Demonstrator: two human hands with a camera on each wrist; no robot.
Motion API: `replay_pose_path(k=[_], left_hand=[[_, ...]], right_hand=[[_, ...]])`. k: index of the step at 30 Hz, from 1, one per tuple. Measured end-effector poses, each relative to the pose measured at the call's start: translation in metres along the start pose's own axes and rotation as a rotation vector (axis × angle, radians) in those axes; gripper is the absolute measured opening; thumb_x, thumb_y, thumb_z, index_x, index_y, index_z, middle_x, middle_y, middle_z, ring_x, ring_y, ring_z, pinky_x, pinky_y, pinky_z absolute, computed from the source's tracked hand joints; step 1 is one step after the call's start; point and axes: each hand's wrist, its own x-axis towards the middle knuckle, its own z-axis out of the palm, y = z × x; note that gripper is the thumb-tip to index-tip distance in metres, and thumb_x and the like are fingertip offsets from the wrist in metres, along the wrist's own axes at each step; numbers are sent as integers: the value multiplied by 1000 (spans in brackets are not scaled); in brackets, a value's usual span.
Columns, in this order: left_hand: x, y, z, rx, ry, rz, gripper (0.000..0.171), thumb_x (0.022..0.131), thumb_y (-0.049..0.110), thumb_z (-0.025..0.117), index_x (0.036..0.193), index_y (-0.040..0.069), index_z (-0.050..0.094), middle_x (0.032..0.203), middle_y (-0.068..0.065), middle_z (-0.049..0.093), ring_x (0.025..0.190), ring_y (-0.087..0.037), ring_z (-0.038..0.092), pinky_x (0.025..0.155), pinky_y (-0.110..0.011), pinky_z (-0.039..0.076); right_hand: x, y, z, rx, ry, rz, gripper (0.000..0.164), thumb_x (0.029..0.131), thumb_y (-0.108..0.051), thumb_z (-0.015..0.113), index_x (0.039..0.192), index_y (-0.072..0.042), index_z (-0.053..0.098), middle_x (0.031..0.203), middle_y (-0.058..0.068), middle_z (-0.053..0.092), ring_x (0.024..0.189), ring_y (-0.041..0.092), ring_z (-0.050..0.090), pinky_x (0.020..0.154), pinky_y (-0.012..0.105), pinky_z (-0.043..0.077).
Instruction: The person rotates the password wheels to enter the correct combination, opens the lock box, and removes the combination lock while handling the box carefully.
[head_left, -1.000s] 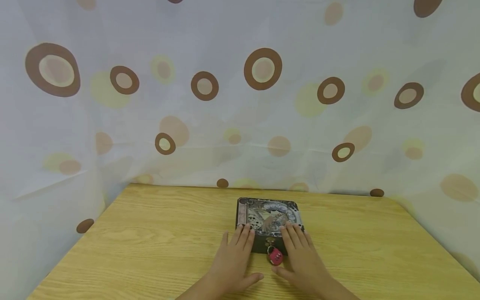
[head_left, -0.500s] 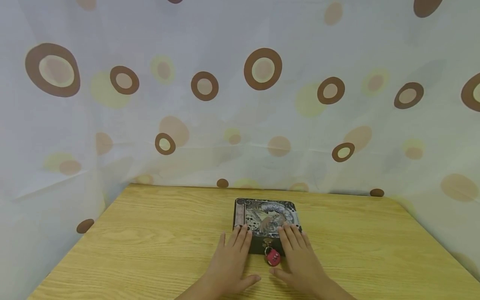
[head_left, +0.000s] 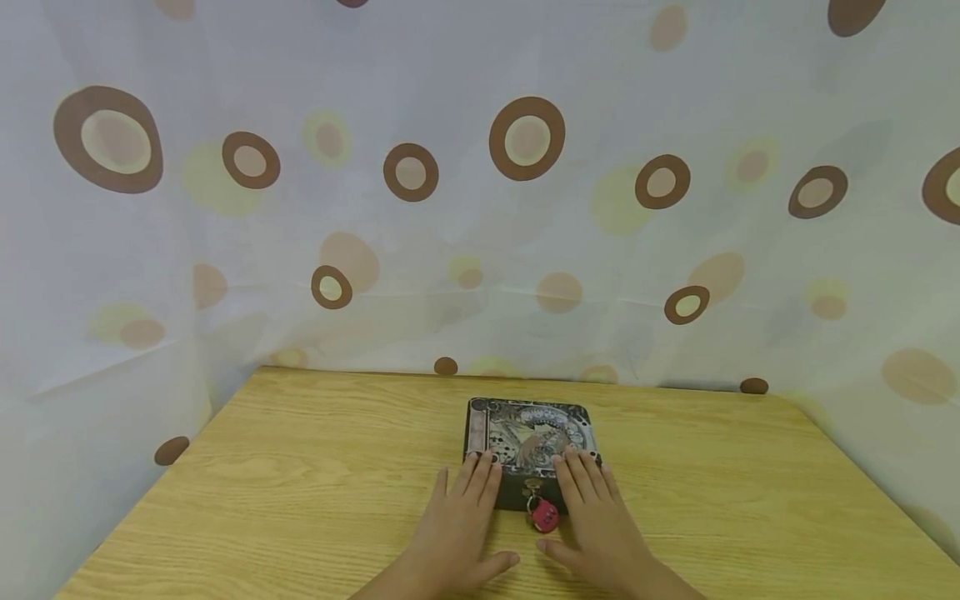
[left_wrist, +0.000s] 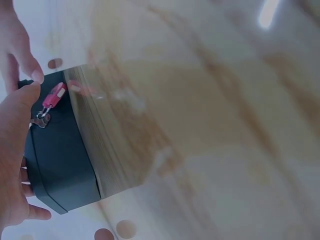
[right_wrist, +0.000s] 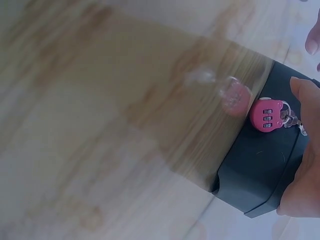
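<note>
Head view: left hand (head_left: 455, 529) and right hand (head_left: 602, 527) wide, straight-fingered, both resting on box (head_left: 528, 429); pink padlock (head_left: 545, 517) between them.

left hand (head_left: 453, 527) and right hand (head_left: 603, 523) hide the box's (head_left: 536, 433) near corners, forearms (head_left: 401, 577) below it get cropped, padlock (head_left: 545, 517) out front's too tiny to read in the head view

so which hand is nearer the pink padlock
Right: the right hand lies just right of the pink padlock; the left hand is farther off, to its left.
</note>
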Motion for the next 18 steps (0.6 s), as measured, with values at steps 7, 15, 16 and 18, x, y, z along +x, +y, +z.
replay_pose_path(k=[7, 15, 16, 18], left_hand=[[-1, 1, -1, 2, -2, 3, 91, 82, 69, 45, 144, 6, 28, 152, -12, 26, 140, -28, 26, 106, -53, 34], [-2, 2, -2, 1, -3, -6, 90, 82, 69, 44, 144, 5, 30, 151, -13, 28, 139, -28, 28, 106, -52, 34], [-2, 3, -2, 2, 1, -8, 90, 82, 69, 44, 143, 5, 30, 151, -13, 28, 139, -28, 28, 106, -52, 35], [-2, 4, -3, 1, 8, -14, 89, 82, 69, 44, 143, 5, 32, 150, -13, 30, 138, -28, 30, 105, -52, 35]], right_hand=[[-1, -2, -2, 19, -6, 8, 93, 74, -51, 69, 140, 3, 32, 148, 22, 29, 136, 39, 27, 106, 61, 24], [-3, -3, 0, 31, -4, 10, 94, 73, -50, 69, 141, 2, 31, 149, 22, 27, 137, 39, 26, 106, 61, 24], [-3, -3, 0, 31, -4, 9, 93, 74, -50, 69, 141, 2, 31, 149, 22, 27, 137, 39, 26, 106, 61, 24], [-3, -2, -1, 28, -1, 6, 93, 74, -49, 69, 141, 3, 31, 149, 22, 28, 137, 39, 27, 106, 60, 25]])
